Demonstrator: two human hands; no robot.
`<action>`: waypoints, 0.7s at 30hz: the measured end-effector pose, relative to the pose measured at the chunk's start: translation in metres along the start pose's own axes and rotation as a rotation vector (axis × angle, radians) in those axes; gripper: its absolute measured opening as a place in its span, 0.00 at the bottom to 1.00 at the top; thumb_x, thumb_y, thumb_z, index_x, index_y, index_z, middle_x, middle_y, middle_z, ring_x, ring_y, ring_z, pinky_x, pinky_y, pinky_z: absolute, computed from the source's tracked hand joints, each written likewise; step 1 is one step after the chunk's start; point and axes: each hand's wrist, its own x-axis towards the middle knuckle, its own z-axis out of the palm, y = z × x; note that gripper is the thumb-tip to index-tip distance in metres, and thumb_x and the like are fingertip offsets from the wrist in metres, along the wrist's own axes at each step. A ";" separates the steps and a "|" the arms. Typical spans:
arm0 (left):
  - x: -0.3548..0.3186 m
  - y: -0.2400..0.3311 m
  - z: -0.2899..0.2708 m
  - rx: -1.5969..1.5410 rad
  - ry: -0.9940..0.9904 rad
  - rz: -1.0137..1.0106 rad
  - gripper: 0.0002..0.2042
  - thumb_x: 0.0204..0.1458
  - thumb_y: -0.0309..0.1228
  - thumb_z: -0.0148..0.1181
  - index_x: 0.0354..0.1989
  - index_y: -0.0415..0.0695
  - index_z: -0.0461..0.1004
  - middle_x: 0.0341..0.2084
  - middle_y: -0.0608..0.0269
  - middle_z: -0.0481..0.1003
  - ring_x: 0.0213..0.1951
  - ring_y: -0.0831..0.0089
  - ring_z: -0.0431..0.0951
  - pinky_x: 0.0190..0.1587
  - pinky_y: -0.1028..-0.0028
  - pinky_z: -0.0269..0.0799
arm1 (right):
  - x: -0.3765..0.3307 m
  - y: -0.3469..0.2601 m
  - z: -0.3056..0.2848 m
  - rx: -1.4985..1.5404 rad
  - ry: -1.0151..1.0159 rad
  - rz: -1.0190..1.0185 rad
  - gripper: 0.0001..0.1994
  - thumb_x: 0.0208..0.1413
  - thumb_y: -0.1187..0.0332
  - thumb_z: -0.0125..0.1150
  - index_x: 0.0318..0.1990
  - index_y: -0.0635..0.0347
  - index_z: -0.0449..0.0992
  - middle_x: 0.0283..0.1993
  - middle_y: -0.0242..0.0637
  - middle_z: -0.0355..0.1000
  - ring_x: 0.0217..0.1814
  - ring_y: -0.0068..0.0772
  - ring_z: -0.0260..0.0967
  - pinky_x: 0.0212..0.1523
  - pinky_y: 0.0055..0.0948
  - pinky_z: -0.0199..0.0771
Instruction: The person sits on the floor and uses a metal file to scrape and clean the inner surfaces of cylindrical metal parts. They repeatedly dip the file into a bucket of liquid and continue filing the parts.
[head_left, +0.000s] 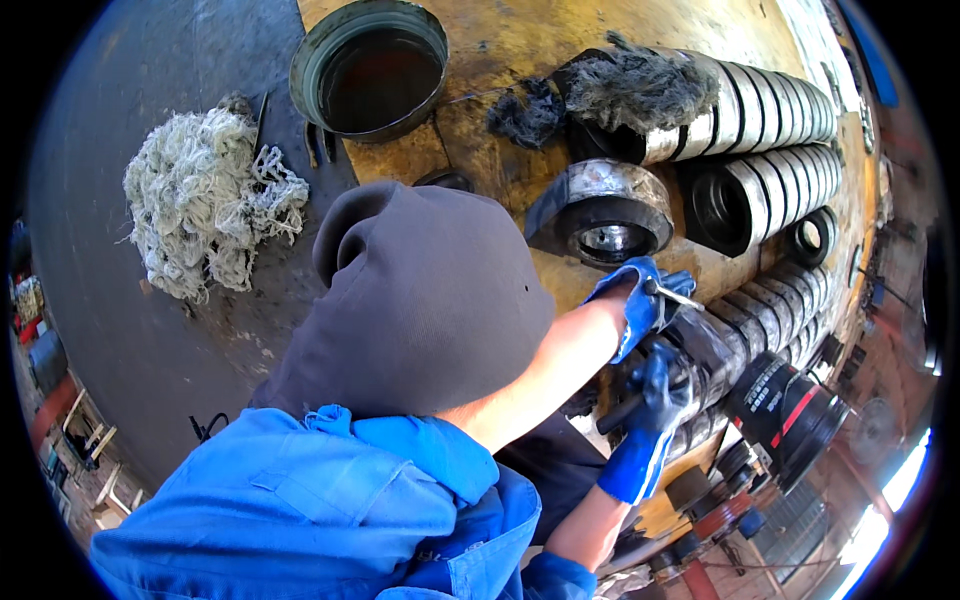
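My left hand (645, 305), in a blue glove, is closed around a short shiny metal rod (676, 294). Just below it, my right hand (656, 388), also in a blue glove, grips a dark cylindrical handle (620, 414) whose other end I cannot make out. Both hands are over a row of dark-edged metal rings (745, 325) lying on their sides. Beyond my left hand sits a single thick metal ring (615, 205) with a dark inner bore. Dark grey cloth (440, 290) covers the area above my left forearm.
A pan (310, 85) of dark liquid stands at the far left of the yellowish worktop (480, 60). A pile of white cotton waste (205, 205) lies left. Soiled grey waste (640, 90) rests on more ring rows (760, 105). A black drum (785, 415) with a red stripe stands right.
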 end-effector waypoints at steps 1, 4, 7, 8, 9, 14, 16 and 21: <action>0.001 -0.001 -0.002 0.134 0.022 0.021 0.20 0.58 0.26 0.36 0.60 0.47 0.62 0.61 0.66 0.62 0.46 0.79 0.69 0.33 0.79 0.64 | -0.005 -0.007 0.001 -0.017 0.043 -0.045 0.13 0.51 0.64 0.64 0.41 0.63 0.75 0.23 0.32 0.71 0.20 0.19 0.64 0.22 0.21 0.66; 0.008 -0.002 -0.004 0.238 0.023 0.042 0.20 0.58 0.25 0.37 0.59 0.47 0.62 0.59 0.66 0.63 0.45 0.78 0.69 0.32 0.79 0.65 | -0.005 -0.017 -0.011 -0.031 0.068 -0.146 0.15 0.53 0.65 0.62 0.45 0.63 0.74 0.26 0.31 0.72 0.22 0.20 0.66 0.24 0.20 0.68; 0.014 -0.002 -0.005 0.344 0.003 0.053 0.20 0.57 0.24 0.38 0.59 0.46 0.63 0.58 0.65 0.64 0.44 0.78 0.70 0.32 0.79 0.65 | 0.007 -0.008 -0.013 -0.054 0.075 -0.138 0.14 0.53 0.65 0.61 0.45 0.63 0.74 0.30 0.32 0.73 0.24 0.21 0.67 0.25 0.22 0.69; 0.015 -0.001 -0.007 0.367 0.001 0.062 0.20 0.57 0.24 0.38 0.58 0.46 0.63 0.57 0.65 0.64 0.44 0.78 0.70 0.32 0.79 0.66 | 0.013 0.000 -0.015 0.095 -0.080 -0.094 0.15 0.51 0.65 0.63 0.43 0.63 0.74 0.33 0.33 0.73 0.24 0.22 0.68 0.23 0.22 0.69; 0.017 -0.004 -0.007 0.375 -0.001 0.061 0.20 0.57 0.24 0.39 0.58 0.46 0.63 0.57 0.65 0.65 0.44 0.78 0.70 0.32 0.79 0.66 | 0.027 0.029 -0.031 -0.054 -0.046 -0.031 0.14 0.50 0.66 0.65 0.43 0.62 0.74 0.29 0.34 0.73 0.22 0.23 0.68 0.22 0.22 0.69; 0.019 0.002 -0.010 0.292 0.006 0.058 0.19 0.56 0.22 0.40 0.57 0.44 0.64 0.55 0.64 0.67 0.42 0.78 0.70 0.31 0.78 0.67 | 0.013 -0.014 -0.004 -0.033 0.080 0.036 0.14 0.50 0.66 0.65 0.42 0.62 0.74 0.22 0.32 0.70 0.19 0.22 0.64 0.21 0.23 0.67; 0.016 0.004 -0.010 0.278 0.008 0.046 0.19 0.55 0.22 0.41 0.56 0.44 0.65 0.54 0.64 0.67 0.41 0.78 0.71 0.31 0.78 0.67 | 0.005 -0.030 -0.001 0.065 0.060 -0.083 0.15 0.52 0.65 0.63 0.43 0.66 0.73 0.23 0.32 0.71 0.21 0.21 0.65 0.21 0.23 0.68; 0.023 0.008 -0.015 0.204 0.001 -0.006 0.19 0.54 0.20 0.42 0.55 0.43 0.66 0.51 0.63 0.69 0.39 0.77 0.71 0.30 0.78 0.68 | 0.025 0.016 -0.018 0.065 -0.041 -0.107 0.16 0.50 0.68 0.65 0.44 0.66 0.74 0.28 0.34 0.75 0.24 0.23 0.71 0.24 0.23 0.72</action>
